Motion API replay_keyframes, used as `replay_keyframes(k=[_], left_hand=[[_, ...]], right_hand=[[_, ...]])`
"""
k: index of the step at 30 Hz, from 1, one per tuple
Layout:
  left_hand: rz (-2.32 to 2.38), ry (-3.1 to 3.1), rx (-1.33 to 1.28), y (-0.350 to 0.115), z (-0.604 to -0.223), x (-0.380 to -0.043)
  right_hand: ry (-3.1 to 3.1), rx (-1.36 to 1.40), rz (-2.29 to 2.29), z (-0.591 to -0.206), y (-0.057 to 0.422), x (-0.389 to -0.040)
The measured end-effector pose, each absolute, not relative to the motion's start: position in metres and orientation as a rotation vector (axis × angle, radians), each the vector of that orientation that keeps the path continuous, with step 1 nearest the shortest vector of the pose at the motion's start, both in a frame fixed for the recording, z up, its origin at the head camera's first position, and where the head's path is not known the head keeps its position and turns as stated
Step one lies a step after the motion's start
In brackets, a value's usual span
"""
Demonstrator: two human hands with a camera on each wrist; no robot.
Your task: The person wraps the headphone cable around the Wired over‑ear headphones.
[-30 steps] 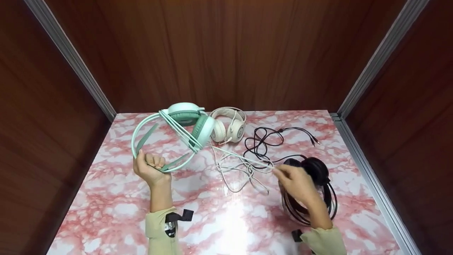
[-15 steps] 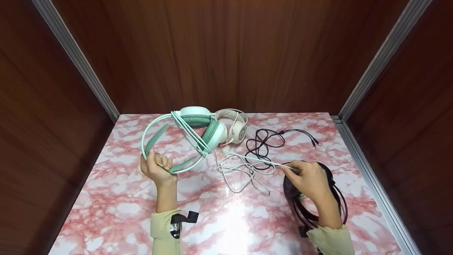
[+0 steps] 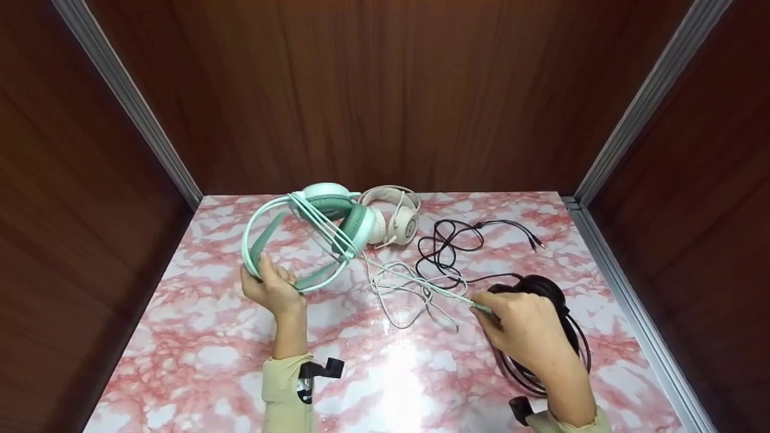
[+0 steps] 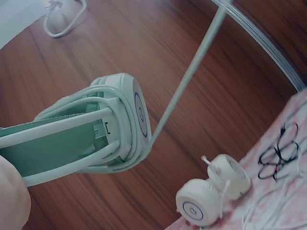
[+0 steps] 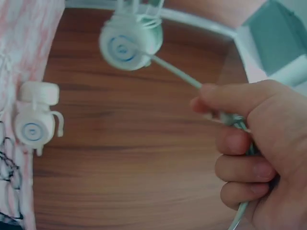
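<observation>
Mint-green headphones [image 3: 355, 231] are held up off the table by my left hand [image 3: 274, 288], which grips the headband. Several turns of their cable [image 4: 129, 129] are wrapped around the earcups and across the headband opening. From the earcups a taut stretch of cable [image 3: 415, 278] runs to my right hand [image 3: 520, 328]. In the right wrist view, thumb and forefinger pinch this cable [image 5: 175, 72] while the other fingers curl round more of it. Black headphones [image 3: 541, 288] lie beneath the right hand, partly hidden by it.
Cream headphones [image 3: 404, 225] stand at the back, partly behind the green ones. Their loose white cable [image 3: 400, 294] spreads over the middle of the marbled table [image 3: 198, 361]. A tangled black cable [image 3: 448, 243] lies to its right. Brown wooden walls [image 3: 385, 96] enclose the table.
My right hand first moved right, drawing the green cable out, then came slightly back toward me. My left hand and the green headphones shifted a little to the right in view.
</observation>
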State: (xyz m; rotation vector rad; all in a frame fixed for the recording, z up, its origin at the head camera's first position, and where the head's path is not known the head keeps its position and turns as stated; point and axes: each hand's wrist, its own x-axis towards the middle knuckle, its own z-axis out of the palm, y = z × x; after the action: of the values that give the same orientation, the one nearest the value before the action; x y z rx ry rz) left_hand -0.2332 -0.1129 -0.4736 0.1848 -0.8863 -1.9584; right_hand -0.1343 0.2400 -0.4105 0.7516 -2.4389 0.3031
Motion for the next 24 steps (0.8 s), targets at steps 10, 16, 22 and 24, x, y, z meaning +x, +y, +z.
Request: replay_keyframes(k=[10,16,22,24], left_hand=[[-1.590,-1.217,0.218,-0.120,-0.472,-0.233],[-1.538,-1.383,0.155,-0.123,-0.455,-0.218],[-1.504,-1.599,0.016,-0.117,-0.449,-0.211],[-1.515,-1.673,-0.072,-0.115,-0.449,-0.208]], right_hand=[[-2.214,0.893,0.404,-0.363,0.252,-0.115],[-2.045,0.928,0.343,-0.333,0.247,-0.116],[-1.820,0.926,0.393,-0.308,0.230,-0.130],[-1.759,0.933,0.426,-0.302,0.225,-0.139]])
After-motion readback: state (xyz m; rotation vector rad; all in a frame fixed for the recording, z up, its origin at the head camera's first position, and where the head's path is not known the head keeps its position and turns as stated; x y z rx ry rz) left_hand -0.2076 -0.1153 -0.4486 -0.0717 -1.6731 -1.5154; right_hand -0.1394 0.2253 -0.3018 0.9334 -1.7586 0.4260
